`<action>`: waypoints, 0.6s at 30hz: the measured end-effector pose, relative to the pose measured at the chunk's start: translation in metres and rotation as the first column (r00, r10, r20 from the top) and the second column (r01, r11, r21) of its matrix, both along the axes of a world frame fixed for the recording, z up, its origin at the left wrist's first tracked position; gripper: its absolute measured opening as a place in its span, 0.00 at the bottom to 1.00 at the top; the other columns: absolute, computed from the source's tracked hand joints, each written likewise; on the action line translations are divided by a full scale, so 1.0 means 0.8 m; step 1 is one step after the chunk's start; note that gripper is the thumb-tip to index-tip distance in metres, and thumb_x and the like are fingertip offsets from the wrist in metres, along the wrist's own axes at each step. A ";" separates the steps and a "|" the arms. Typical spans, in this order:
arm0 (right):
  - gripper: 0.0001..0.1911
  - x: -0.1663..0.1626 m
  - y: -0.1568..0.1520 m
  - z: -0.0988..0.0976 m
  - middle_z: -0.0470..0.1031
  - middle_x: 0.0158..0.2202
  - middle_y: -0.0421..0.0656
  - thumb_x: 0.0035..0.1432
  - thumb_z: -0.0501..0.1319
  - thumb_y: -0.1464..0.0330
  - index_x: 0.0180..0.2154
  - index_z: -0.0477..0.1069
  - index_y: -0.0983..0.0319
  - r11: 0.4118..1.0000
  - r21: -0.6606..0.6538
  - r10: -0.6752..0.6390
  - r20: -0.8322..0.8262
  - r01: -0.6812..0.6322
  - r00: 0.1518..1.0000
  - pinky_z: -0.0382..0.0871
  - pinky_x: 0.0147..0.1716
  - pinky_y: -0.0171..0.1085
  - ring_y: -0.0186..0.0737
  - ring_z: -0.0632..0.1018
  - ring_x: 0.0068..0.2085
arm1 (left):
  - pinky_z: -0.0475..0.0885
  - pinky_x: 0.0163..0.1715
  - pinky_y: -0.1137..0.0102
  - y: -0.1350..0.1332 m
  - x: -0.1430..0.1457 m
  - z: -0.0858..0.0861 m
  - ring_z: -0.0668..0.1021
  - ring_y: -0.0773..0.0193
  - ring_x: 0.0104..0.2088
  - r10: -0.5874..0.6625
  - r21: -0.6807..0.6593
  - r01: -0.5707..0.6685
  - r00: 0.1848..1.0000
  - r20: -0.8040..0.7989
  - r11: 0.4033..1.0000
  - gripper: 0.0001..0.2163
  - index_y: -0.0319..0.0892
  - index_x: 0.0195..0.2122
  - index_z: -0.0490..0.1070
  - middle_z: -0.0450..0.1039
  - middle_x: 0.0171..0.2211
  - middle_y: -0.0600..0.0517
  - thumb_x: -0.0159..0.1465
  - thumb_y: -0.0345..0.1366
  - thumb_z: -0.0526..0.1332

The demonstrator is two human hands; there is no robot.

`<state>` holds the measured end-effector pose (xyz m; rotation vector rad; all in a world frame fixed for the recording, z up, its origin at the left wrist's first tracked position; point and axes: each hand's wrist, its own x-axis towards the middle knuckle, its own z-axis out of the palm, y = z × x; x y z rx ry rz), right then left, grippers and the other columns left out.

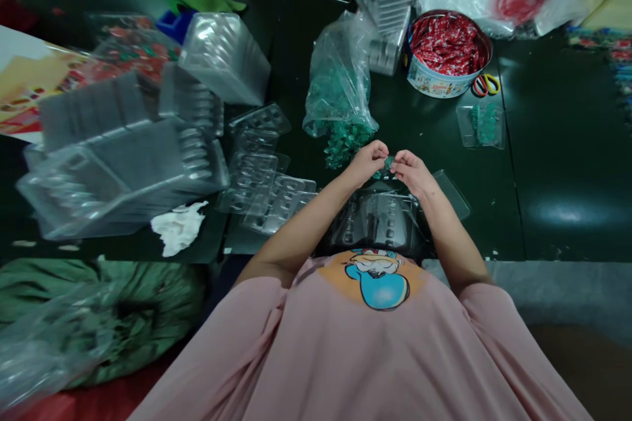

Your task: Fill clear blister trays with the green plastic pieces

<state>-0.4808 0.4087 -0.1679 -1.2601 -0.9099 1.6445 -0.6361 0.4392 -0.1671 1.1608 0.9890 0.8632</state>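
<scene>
The dark table [573, 145] is sprawling wide, clear trays [388, 218] are lying before the person, and a plastic bag [340, 69] is slumping farther out, a green heap [348, 143] sitting at its mouth. The left hand [366, 163] and right hand [413, 171] are meeting, both pinching a small green piece [388, 163] just beyond those trays.

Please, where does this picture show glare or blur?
Head view: a glare patch lies on the dark table at right; head view: the plastic trays at left look smeared; head view: the green piece between the hands lacks fine detail.
</scene>
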 end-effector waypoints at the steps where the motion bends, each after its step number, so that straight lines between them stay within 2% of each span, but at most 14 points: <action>1: 0.20 0.000 0.001 -0.001 0.66 0.23 0.31 0.38 0.70 0.63 0.30 0.61 0.58 1.000 0.007 -0.009 0.003 0.009 1.000 0.58 0.23 0.29 0.29 0.70 0.26 | 0.61 0.26 0.75 -0.001 0.000 0.001 0.69 0.71 0.25 0.002 -0.031 -0.001 1.000 0.015 1.000 0.12 0.41 0.31 0.64 0.65 0.23 0.59 0.47 0.23 0.60; 5: 0.18 0.007 0.001 0.001 0.65 0.23 0.31 0.38 0.67 0.66 0.29 0.58 0.57 0.999 0.024 0.022 0.003 -0.022 1.000 0.58 0.24 0.30 0.28 0.67 0.24 | 0.58 0.22 0.76 -0.002 -0.006 0.007 0.65 0.73 0.20 0.003 -0.197 0.018 0.994 0.106 0.980 0.13 0.43 0.34 0.63 0.65 0.22 0.60 0.48 0.25 0.61; 9: 0.16 0.017 0.000 -0.002 0.65 0.23 0.32 0.39 0.64 0.67 0.29 0.57 0.57 0.997 0.025 0.074 0.014 -0.074 0.997 0.58 0.25 0.31 0.28 0.65 0.24 | 0.57 0.22 0.76 0.002 -0.014 0.005 0.66 0.73 0.19 -0.038 -0.221 0.061 0.993 0.109 0.973 0.14 0.43 0.35 0.63 0.67 0.22 0.59 0.47 0.25 0.61; 11: 0.15 0.020 0.001 -0.009 0.65 0.23 0.32 0.39 0.62 0.68 0.28 0.57 0.57 0.996 0.041 0.074 0.070 -0.077 0.995 0.57 0.25 0.31 0.28 0.64 0.23 | 0.57 0.23 0.76 0.005 -0.016 -0.002 0.67 0.72 0.20 -0.060 -0.161 0.066 0.997 0.045 0.985 0.13 0.43 0.34 0.64 0.67 0.22 0.59 0.48 0.24 0.60; 14: 0.10 0.020 0.005 -0.022 0.66 0.22 0.32 0.39 0.60 0.69 0.27 0.59 0.58 0.990 0.125 0.024 0.267 -0.060 0.963 0.58 0.26 0.31 0.29 0.64 0.23 | 0.59 0.25 0.74 0.008 -0.014 -0.014 0.68 0.70 0.22 -0.081 0.011 0.083 0.987 -0.138 0.996 0.11 0.42 0.32 0.66 0.66 0.21 0.58 0.48 0.23 0.59; 18: 0.04 0.020 0.007 -0.031 0.67 0.22 0.34 0.42 0.59 0.72 0.25 0.64 0.60 0.965 0.219 -0.013 0.596 -0.147 0.803 0.60 0.30 0.33 0.32 0.67 0.26 | 0.60 0.29 0.71 0.008 -0.011 -0.022 0.69 0.66 0.24 -0.085 0.224 0.195 0.903 -0.422 0.955 0.09 0.42 0.29 0.70 0.69 0.22 0.56 0.48 0.22 0.58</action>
